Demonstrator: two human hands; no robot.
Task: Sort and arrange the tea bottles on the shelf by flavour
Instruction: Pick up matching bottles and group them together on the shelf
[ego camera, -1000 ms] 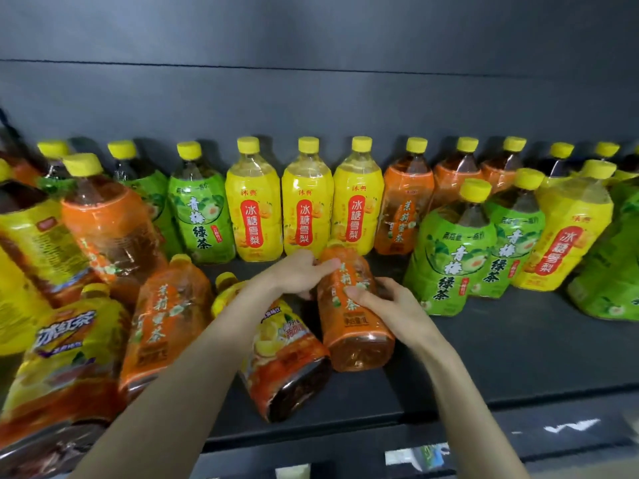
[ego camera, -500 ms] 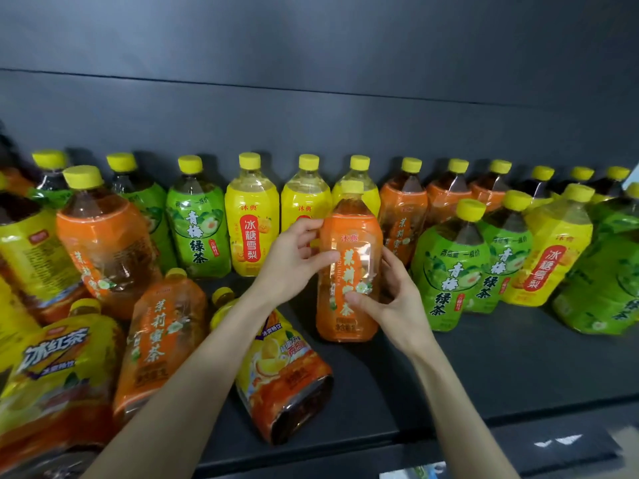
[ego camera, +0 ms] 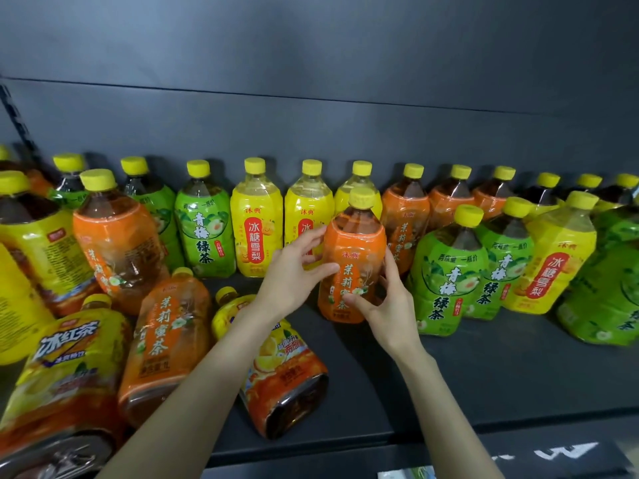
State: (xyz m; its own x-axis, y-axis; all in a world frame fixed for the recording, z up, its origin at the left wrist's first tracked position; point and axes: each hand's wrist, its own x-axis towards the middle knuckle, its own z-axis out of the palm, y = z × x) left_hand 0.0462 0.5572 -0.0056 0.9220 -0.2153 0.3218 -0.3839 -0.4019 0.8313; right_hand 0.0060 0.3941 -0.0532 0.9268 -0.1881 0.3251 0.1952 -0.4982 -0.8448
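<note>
Gripping the orange-labelled tea bottle (ego camera: pixel 358 243) by its sides, the left hand (ego camera: pixel 294 281) and right hand (ego camera: pixel 389 305) hold it upright mid-shelf (ego camera: pixel 484 375), just before the back row; yellow cap, brown tea, white flowers on its wrap.

Soft, even light is coming from above and in front, making the labels glow against the dim grey back wall (ego camera: pixel 345 46). The back-row bottles (ego camera: pixel 256 219) are casting faint shadows onto it. Print on the held bottle (ego camera: pixel 356 257) is reading sharply. The wide lens is bending the shelf (ego camera: pixel 484 382) and stretching bottles at both sides; the bottom-left corner is smearing into blur, with glints on the plastic.
</note>
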